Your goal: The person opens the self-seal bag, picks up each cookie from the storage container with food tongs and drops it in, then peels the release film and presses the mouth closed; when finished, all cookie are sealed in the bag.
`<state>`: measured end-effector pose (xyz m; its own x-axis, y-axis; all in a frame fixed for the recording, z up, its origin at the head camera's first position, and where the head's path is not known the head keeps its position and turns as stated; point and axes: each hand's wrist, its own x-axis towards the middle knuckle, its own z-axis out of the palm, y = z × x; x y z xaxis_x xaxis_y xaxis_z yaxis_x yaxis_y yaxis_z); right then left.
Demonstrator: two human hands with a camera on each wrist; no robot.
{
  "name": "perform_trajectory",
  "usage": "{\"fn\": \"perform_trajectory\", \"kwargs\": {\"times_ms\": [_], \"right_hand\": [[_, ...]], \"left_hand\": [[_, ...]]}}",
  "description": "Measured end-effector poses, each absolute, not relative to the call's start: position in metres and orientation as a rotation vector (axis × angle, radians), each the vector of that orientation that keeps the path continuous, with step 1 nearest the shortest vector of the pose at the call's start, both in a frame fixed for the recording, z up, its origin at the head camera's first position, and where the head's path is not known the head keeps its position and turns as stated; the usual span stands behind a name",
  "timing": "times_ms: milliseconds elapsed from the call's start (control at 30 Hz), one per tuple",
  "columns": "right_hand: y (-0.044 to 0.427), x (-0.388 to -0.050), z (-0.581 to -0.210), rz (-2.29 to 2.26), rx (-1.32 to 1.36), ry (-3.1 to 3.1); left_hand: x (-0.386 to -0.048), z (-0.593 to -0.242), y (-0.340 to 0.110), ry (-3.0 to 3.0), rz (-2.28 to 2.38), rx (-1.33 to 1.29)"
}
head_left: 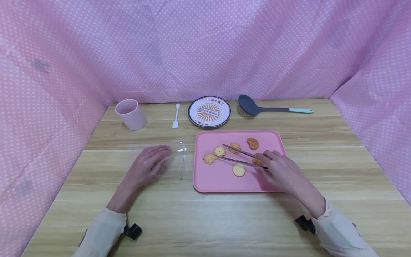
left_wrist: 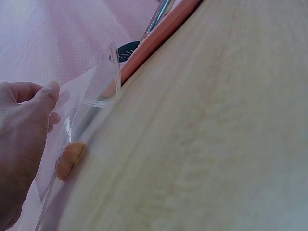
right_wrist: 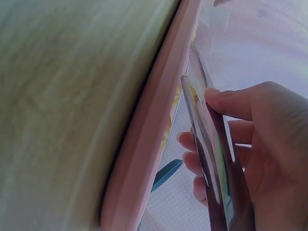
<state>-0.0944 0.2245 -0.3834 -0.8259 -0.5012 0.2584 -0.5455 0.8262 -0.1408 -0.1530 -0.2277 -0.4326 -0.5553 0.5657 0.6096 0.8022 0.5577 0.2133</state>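
On the pink tray (head_left: 218,180) lie several cookies, among them a plain round cookie (head_left: 238,170), a flower-shaped cookie (head_left: 209,159) and a pretzel cookie (head_left: 252,143). My right hand (head_left: 278,169) grips metal tongs (right_wrist: 219,144). Their spread tips stand on either side of a ring-patterned cookie (head_left: 219,151); whether they touch it I cannot tell. Left of the tray, my left hand (head_left: 149,162) holds a clear plastic bag (head_left: 178,160) near its mouth, which gapes toward the tray. Through the film, a browned cookie (left_wrist: 70,161) shows in the left wrist view, below the hand.
Along the back stand a pink cup (head_left: 133,116), a small white spatula-ended spoon (head_left: 176,116) and a patterned plate (head_left: 209,111). Behind the tray lies a dark slotted ladle (head_left: 273,109) with a mint handle end. A pink dotted curtain (head_left: 205,46) encloses the wooden table (head_left: 205,221).
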Motion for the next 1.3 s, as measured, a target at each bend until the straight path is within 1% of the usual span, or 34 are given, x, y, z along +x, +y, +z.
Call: {"fn": "perform_trajectory", "kwargs": {"times_ms": [1300], "right_hand": [[0.2181,-0.0964,-0.3808,0.300,0.832,-2.814]], "left_hand": [[-0.1529,-0.4333,-0.2285,-2.340,-0.666,-1.088]]}}
